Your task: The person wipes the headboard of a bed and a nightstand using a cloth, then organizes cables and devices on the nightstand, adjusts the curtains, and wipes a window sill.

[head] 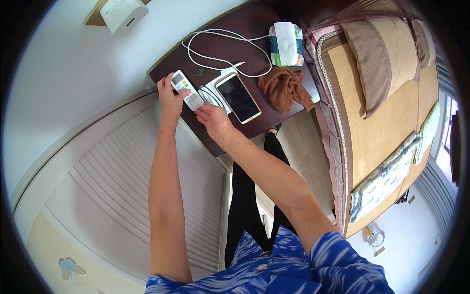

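Observation:
A white air-conditioner remote control (188, 96) is over the left part of a dark wooden table (249, 129). My left hand (172, 96) grips its left side, with the thumb on its face. The fingertips of my right hand (214, 119) touch the remote's lower end; whether they also grip it, I cannot tell. Just right of the remote, a smartphone with a dark screen (238, 98) lies partly over a white object (210, 88) with a thin dark cord on it. A white charging cable (205, 32) loops across the table behind them.
A crumpled brown cloth (281, 88) and a tissue pack (286, 44) lie at the table's right side. Beyond stands a bed with a tan mat (382, 136) and a pillow (382, 58). A white charger (123, 14) is on the wall; a white louvred panel (154, 154) stands at left.

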Demonstrator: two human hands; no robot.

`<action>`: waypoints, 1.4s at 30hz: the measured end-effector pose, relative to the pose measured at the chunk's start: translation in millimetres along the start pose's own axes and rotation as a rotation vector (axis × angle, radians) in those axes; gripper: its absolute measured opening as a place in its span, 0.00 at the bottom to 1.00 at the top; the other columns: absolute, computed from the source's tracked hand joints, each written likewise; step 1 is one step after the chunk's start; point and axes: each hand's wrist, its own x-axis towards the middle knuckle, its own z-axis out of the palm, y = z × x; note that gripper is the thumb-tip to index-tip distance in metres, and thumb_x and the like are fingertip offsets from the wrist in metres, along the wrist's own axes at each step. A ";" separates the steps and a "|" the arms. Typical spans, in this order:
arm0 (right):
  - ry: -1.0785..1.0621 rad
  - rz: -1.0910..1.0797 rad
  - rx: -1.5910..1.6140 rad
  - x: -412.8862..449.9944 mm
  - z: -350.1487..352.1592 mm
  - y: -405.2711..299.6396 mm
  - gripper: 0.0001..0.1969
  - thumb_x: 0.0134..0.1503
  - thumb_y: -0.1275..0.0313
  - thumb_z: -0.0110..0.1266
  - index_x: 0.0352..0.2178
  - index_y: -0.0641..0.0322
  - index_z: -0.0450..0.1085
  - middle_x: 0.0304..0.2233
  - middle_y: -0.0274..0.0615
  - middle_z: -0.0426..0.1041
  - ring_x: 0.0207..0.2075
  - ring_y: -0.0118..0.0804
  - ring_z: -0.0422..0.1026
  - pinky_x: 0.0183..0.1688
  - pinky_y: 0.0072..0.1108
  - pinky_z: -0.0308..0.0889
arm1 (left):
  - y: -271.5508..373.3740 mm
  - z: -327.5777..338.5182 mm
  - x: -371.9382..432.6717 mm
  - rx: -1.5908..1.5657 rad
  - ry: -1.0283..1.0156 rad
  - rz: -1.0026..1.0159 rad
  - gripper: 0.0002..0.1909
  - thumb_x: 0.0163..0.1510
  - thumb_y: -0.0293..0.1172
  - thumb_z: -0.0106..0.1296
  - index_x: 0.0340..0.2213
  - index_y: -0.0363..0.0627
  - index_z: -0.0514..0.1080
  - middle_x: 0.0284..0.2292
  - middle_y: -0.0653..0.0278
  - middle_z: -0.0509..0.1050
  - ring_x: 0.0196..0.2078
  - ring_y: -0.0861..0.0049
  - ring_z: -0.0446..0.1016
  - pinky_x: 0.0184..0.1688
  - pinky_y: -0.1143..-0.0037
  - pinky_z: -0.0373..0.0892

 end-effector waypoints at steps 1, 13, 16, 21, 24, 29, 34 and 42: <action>0.039 0.017 0.002 1.7 1.7 -2.8 0.08 0.46 0.74 0.51 0.30 0.64 0.68 0.34 0.41 0.70 0.38 0.32 0.69 0.43 0.27 0.62 | 2.4 -0.7 1.3 0.008 -0.021 -0.005 0.38 0.32 0.25 0.65 0.49 0.44 0.65 0.45 0.57 0.61 0.42 0.65 0.67 0.46 0.72 0.65; 0.687 -1.475 -1.564 -68.5 -20.9 -164.4 0.32 0.43 0.67 0.61 0.47 0.67 0.57 0.51 0.61 0.54 0.54 0.58 0.52 0.54 0.44 0.48 | 63.1 -2.5 6.4 0.385 0.058 0.233 0.53 0.29 0.25 0.68 0.57 0.43 0.51 0.55 0.50 0.53 0.57 0.54 0.55 0.56 0.64 0.56; 0.847 -1.251 -1.712 -41.0 -34.7 -202.1 0.37 0.40 0.60 0.65 0.48 0.64 0.56 0.54 0.63 0.50 0.56 0.61 0.52 0.54 0.45 0.49 | 105.6 16.1 25.6 0.521 -0.068 0.443 0.53 0.32 0.18 0.61 0.59 0.49 0.47 0.59 0.56 0.49 0.62 0.58 0.48 0.59 0.60 0.52; 0.774 -1.092 -1.768 -9.5 -41.6 -219.7 0.33 0.39 0.63 0.64 0.45 0.62 0.57 0.53 0.57 0.55 0.52 0.56 0.59 0.50 0.42 0.57 | 126.8 56.1 58.0 0.848 -0.232 0.598 0.45 0.41 0.11 0.46 0.60 0.55 0.46 0.61 0.65 0.49 0.64 0.61 0.43 0.61 0.57 0.46; 0.712 -1.131 -1.669 -8.5 -45.3 -226.1 0.29 0.39 0.72 0.61 0.43 0.62 0.57 0.43 0.52 0.66 0.44 0.55 0.64 0.47 0.39 0.60 | 123.2 64.4 66.2 0.896 -0.282 0.543 0.41 0.43 0.13 0.46 0.59 0.55 0.49 0.57 0.61 0.55 0.62 0.62 0.49 0.61 0.57 0.47; 0.550 -1.232 -1.538 -38.4 -34.3 -231.0 0.26 0.39 0.77 0.59 0.41 0.64 0.58 0.37 0.54 0.68 0.41 0.56 0.65 0.45 0.37 0.61 | 112.4 67.1 71.2 0.891 -0.258 0.619 0.26 0.48 0.20 0.44 0.50 0.47 0.61 0.46 0.60 0.65 0.53 0.66 0.61 0.59 0.59 0.50; 0.348 -1.620 -1.564 -36.3 0.0 -251.6 0.27 0.40 0.77 0.60 0.43 0.59 0.59 0.37 0.50 0.68 0.42 0.53 0.65 0.45 0.37 0.58 | 106.2 54.0 75.3 0.912 -0.251 0.675 0.11 0.47 0.23 0.48 0.35 0.45 0.72 0.37 0.62 0.71 0.48 0.70 0.66 0.57 0.58 0.54; 0.092 -1.576 -2.035 43.0 12.3 -302.6 0.24 0.42 0.77 0.59 0.42 0.51 0.61 0.36 0.46 0.71 0.42 0.51 0.69 0.45 0.35 0.62 | 142.4 22.2 80.9 0.762 -0.116 0.901 0.07 0.44 0.24 0.49 0.28 0.46 0.73 0.29 0.66 0.70 0.37 0.72 0.70 0.40 0.70 0.62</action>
